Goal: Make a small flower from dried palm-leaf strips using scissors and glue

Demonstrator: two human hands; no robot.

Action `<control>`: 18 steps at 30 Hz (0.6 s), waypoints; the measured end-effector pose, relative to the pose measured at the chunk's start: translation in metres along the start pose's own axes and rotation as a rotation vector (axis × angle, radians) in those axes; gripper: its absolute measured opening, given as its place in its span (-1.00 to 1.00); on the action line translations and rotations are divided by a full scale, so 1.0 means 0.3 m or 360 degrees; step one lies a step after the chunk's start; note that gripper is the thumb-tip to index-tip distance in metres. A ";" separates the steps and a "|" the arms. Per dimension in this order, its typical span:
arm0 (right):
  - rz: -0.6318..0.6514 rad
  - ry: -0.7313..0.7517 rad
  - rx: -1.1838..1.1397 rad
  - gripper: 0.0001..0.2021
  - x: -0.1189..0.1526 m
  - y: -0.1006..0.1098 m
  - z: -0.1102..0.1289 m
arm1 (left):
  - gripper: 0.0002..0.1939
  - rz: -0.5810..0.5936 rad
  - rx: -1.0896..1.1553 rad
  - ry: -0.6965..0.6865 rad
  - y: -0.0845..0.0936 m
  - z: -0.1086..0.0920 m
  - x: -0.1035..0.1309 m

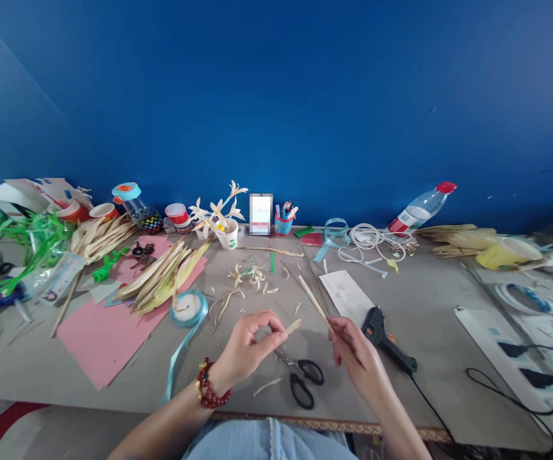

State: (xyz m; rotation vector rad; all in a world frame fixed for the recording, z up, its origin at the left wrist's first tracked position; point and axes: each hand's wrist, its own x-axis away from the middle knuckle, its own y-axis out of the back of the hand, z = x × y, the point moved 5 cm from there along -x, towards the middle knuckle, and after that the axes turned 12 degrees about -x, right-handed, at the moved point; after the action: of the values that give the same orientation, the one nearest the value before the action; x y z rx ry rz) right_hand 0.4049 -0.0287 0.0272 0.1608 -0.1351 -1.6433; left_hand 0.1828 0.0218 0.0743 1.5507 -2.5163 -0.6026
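My left hand [256,345], with a red beaded bracelet at the wrist, pinches a small pale husk petal [294,326] between thumb and forefinger. To its right, my right hand [356,351] is closed on a thin pale stick [313,299] that points up and to the left. The petal and the stick are apart. Between and below my hands lie black-handled scissors [305,377], their blades partly hidden by my left hand. Curled husk scraps [252,275] are scattered on the table ahead of my hands.
A black glue gun [389,338] with a cord lies right of my right hand, beside white paper [346,292]. Left are a blue ribbon roll [188,308], dried husks [161,281] and pink paper [99,338]. A cup [228,234] of husk flowers stands behind; a power strip [506,364] lies right.
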 end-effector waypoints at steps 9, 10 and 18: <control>0.0454 0.0006 -0.0100 -0.66 0.043 -0.206 0.174 | -0.88 -0.0014 -0.0095 -0.0158 -0.011 -0.050 0.000; 0.0458 0.0004 -0.0084 -0.64 0.038 -0.213 0.179 | -0.88 -0.0021 -0.0109 -0.0158 -0.010 -0.051 0.003; 0.0413 -0.0195 -0.0182 -0.48 0.022 -0.237 0.157 | -0.86 -0.0059 -0.0154 -0.0281 0.000 -0.065 0.020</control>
State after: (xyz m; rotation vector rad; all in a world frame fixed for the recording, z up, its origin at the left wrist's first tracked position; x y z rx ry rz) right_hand 0.3259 -0.0300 0.0602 -0.0439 -0.1484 -1.3977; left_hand 0.1859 0.0113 0.0915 1.5777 -2.5430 -0.8893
